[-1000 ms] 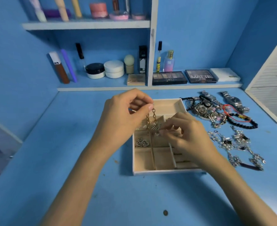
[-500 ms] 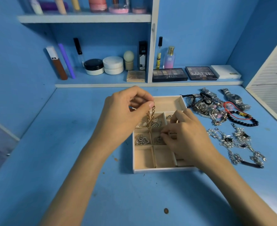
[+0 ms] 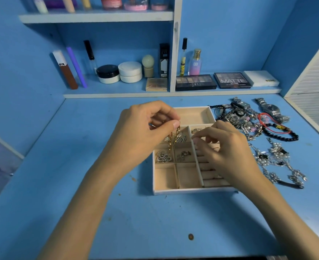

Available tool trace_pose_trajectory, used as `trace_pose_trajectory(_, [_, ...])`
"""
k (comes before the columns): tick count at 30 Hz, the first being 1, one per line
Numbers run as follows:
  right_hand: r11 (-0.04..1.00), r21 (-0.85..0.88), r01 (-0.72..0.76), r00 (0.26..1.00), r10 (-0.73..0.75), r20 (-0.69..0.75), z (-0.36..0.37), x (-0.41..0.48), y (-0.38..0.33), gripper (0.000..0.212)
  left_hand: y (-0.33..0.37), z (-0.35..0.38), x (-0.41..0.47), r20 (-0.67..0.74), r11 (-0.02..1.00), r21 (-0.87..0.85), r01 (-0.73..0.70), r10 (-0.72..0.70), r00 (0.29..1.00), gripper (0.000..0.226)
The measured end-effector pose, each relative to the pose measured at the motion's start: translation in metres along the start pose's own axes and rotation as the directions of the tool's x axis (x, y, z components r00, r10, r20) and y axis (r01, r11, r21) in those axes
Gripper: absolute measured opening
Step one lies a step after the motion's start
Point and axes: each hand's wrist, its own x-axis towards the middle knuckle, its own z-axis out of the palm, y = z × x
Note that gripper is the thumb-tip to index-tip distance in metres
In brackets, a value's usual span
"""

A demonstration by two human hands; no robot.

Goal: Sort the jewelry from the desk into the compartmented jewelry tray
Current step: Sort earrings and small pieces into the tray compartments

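Observation:
A beige compartmented jewelry tray (image 3: 188, 190) lies mid-desk. My left hand (image 3: 145, 132) hovers over its left side, thumb and finger pinched on a gold chain (image 3: 171, 141) that dangles into the small compartments. My right hand (image 3: 224, 151) rests over the ring-roll section on the tray's right, fingers curled; whether it holds anything is hidden. Silver pieces (image 3: 162, 156) sit in several small compartments. A heap of loose jewelry (image 3: 246, 122) with watches and bead bracelets lies right of the tray, and silver chains (image 3: 278, 162) lie below that heap.
Makeup palettes (image 3: 195, 82), jars (image 3: 129, 72) and bottles (image 3: 195, 62) stand on the low shelf behind the desk. A white slatted panel (image 3: 316, 85) borders the desk on the right. A small brown spot (image 3: 191, 236) marks the blue desk surface near its front edge.
The gold chain has dropped lower and no longer stretches between my hands. My right hand shifted onto the ring-roll section. The camera tilted slightly.

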Motion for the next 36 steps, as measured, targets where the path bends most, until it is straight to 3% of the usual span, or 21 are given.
trace_pose_trajectory(12, [0.996, 0.089, 0.006, 1.000, -0.008, 0.016, 0.005, -0.004, -0.014, 0.015, -0.009, -0.006, -0.030, 0.170, 0.972, 0.206, 0.113, -0.149, 0.974, 0.009])
trace_pose_trajectory(24, [0.997, 0.073, 0.007, 1.000, -0.008, 0.011, -0.001, -0.003, -0.012, 0.015, -0.016, 0.005, -0.022, 0.387, 0.899, 0.437, 0.037, -0.225, 0.894, 0.005])
trace_pose_trajectory(30, [0.997, 0.077, -0.002, 1.000, 0.002, 0.004, -0.006, -0.003, -0.006, 0.012, -0.016, 0.005, -0.018, 0.396, 0.871, 0.491, -0.019, -0.203, 0.895, 0.010])
trace_pose_trajectory(36, [0.995, 0.079, -0.055, 0.998, 0.055, 0.002, -0.027, -0.007, 0.009, 0.011, -0.005, 0.021, -0.008, 0.316, 0.930, 0.364, -0.051, -0.072, 0.946, 0.009])
